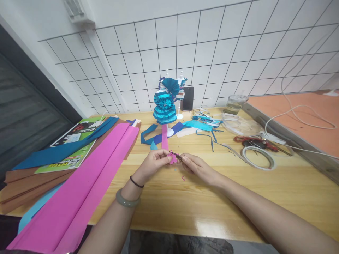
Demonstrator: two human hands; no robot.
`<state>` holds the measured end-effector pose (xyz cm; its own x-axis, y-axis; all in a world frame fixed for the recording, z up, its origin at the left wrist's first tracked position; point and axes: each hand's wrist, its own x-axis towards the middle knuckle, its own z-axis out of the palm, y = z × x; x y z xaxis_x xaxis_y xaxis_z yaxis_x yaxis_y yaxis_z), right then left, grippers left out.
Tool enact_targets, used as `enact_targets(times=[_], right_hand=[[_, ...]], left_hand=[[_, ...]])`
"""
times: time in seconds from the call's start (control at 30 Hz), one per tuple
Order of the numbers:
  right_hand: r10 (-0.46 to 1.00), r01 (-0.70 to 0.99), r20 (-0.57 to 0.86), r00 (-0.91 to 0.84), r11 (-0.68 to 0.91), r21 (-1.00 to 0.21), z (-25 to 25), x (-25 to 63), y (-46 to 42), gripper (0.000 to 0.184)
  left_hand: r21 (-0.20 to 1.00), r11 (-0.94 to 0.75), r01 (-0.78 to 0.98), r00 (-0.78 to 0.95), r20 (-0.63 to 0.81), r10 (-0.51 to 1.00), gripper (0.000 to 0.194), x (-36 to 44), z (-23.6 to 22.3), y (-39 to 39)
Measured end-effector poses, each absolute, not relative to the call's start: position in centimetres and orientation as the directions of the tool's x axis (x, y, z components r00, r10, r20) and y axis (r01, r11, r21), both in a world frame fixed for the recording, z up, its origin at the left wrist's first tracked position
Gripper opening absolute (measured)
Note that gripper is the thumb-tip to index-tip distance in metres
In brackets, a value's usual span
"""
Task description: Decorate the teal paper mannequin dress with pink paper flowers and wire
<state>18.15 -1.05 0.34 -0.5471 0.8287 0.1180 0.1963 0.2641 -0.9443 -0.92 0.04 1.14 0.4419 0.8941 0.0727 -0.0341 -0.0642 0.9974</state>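
My left hand (158, 160) pinches a small pink paper piece (173, 158) with ragged edges between thumb and fingers. In my right hand (194, 165) is a thin, dark, pointed tool (176, 155), its tip against the pink piece; whether it is scissors or tweezers I cannot tell. A pink paper strip (164, 137) lies just beyond my fingers. Behind it stands a small dress form in a teal pleated paper dress (164, 106), with a fan-shaped teal piece at its top. A tiny pink scrap (183, 178) rests on the table below my hands.
Long pink paper sheets (106, 169), brown paper (39, 185) and a magazine (84, 151) cover the left side. Another dress form (179, 111) and a phone (188, 98) stand near the wall. To the right are a tape roll (272, 160), a glass cup (235, 104) and cables.
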Motion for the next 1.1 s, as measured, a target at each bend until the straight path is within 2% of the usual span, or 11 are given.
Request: enact_targets(times=[1.1], right_hand=[[0.829,0.217,0.155,-0.538,0.314,-0.924,0.34,18.04,-1.15,0.039]], left_hand=[[0.998,-0.058,-0.028,0.436,0.065,0.898,0.021,-1.01,1.45,-0.08]])
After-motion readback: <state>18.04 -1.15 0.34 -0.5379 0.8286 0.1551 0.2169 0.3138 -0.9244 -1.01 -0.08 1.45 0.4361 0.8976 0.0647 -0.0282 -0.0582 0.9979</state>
